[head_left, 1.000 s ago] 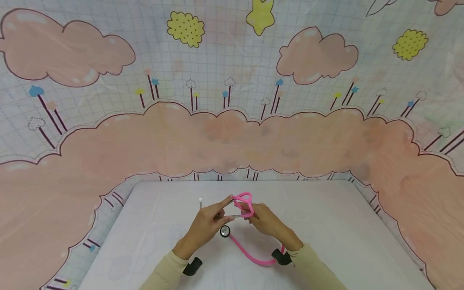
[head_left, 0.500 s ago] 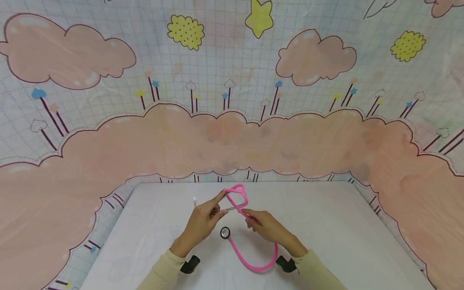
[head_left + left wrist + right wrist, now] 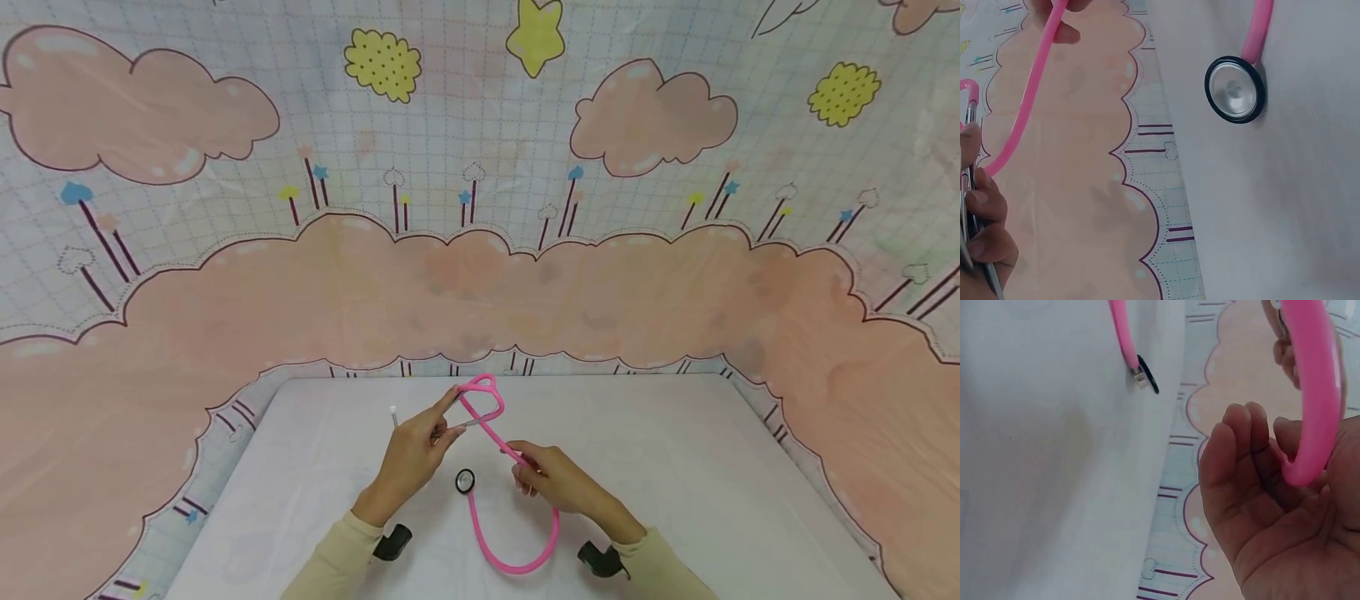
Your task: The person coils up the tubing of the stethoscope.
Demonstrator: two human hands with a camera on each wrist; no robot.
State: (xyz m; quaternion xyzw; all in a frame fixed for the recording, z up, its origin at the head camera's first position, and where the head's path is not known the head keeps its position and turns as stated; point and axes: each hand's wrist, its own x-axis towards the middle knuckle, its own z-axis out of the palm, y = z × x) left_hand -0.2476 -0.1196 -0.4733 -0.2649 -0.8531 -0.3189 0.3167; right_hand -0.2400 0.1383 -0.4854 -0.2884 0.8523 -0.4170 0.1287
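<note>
A pink stethoscope (image 3: 521, 570) is partly lifted above the white table. My left hand (image 3: 412, 446) grips its metal ear tubes, and a white ear tip (image 3: 393, 410) sticks up behind that hand. Pink tubing crosses over itself in a loop just beyond the left fingers. Farther down, my right hand (image 3: 558, 479) pinches the tubing between thumb and index finger; the right wrist view shows the tube (image 3: 1319, 394) bending through this hand. From there it hangs in a U to the round, black-rimmed chest piece (image 3: 1235, 90), which lies on the table with its silver face showing.
The white tabletop (image 3: 712, 467) ends at a straight far edge. Behind and beside it hangs a printed cloth (image 3: 480, 292) with clouds and stars. Dark wrist cameras (image 3: 393, 543) sit under both forearms.
My right hand has slid from the tubing loop down along the tube, toward me and to the right. My left hand has shifted slightly left and farther away with the ear tubes.
</note>
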